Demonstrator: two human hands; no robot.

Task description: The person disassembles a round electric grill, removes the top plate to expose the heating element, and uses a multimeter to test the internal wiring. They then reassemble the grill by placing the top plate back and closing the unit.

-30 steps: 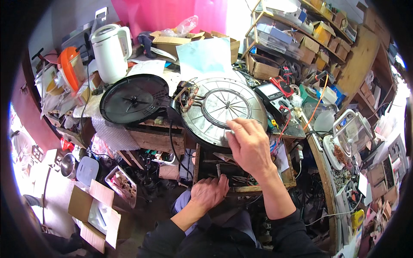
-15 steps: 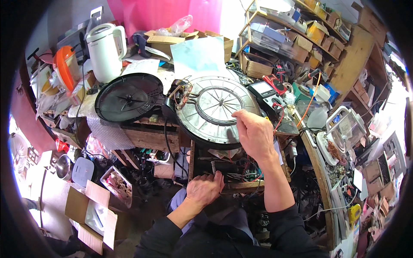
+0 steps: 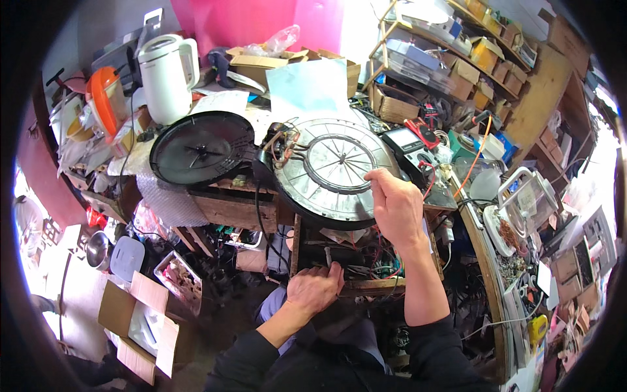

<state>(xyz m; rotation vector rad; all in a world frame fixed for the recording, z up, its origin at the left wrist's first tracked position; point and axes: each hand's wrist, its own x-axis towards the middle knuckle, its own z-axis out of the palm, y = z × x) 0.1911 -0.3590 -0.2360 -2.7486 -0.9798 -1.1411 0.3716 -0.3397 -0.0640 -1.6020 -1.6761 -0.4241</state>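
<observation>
An opened round appliance, like an electric griddle, lies on the bench. Its metal disc (image 3: 305, 186) has a ring-shaped element (image 3: 313, 175), and its black round cover (image 3: 196, 147) is to the left. Above the disc's right part is my right hand (image 3: 400, 208), thumb and forefinger pinched together close to the ring; anything between them is too small to make out. My left hand (image 3: 312, 289) is closed at the near edge of an open wooden drawer (image 3: 372, 283); what it grips is hidden. A short metal rod-like piece (image 3: 328, 256) stands just beyond its fingers.
Behind the cover stands a white jug appliance (image 3: 163, 81). A meter (image 3: 406, 138) with red parts sits right of the disc. The drawer holds wires and tools. A glass-like jug (image 3: 526, 199) and clutter fill the right bench; an open cardboard box (image 3: 140, 326) is lower left.
The whole view has shifted slightly, so the bench appears farther right. My right hand has moved a little to the right over the disc. My left hand remains at the drawer.
</observation>
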